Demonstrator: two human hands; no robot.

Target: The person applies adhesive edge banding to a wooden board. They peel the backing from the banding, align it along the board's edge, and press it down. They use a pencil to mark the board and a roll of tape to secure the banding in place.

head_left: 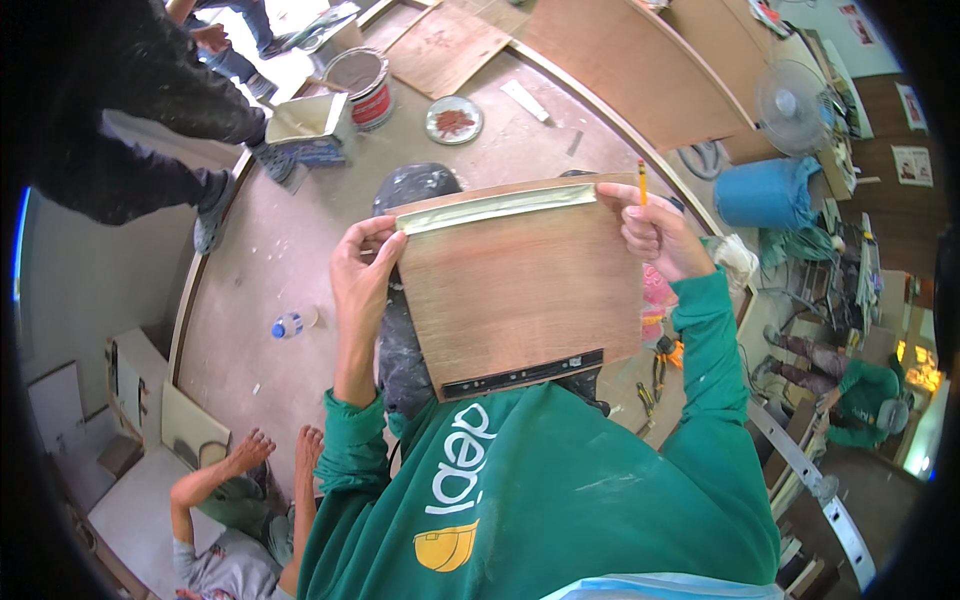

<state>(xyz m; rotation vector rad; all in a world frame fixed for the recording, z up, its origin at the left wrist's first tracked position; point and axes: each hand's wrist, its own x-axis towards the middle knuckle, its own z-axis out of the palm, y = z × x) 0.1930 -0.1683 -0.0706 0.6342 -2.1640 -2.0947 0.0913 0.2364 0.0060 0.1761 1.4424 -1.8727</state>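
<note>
A flat wooden board (520, 290) lies across my lap, with a pale strip that looks like tape (500, 208) along its far edge. My left hand (362, 262) pinches the board's far left corner, thumb by the end of the strip. At the other end, my right hand (665, 235) has its index finger stretched to the strip's tip. The remaining fingers of that hand are curled round a yellow pencil (642, 180) standing upright. A black slotted bar (525, 375) runs along the board's near edge.
Pliers (659, 378) lie on the floor to my right, a plastic bottle (293, 324) to my left. Ahead are a paint bucket (360, 90), a round lid (454, 120) and a carton (312, 130). People stand at far left, sit at lower left and crouch at right.
</note>
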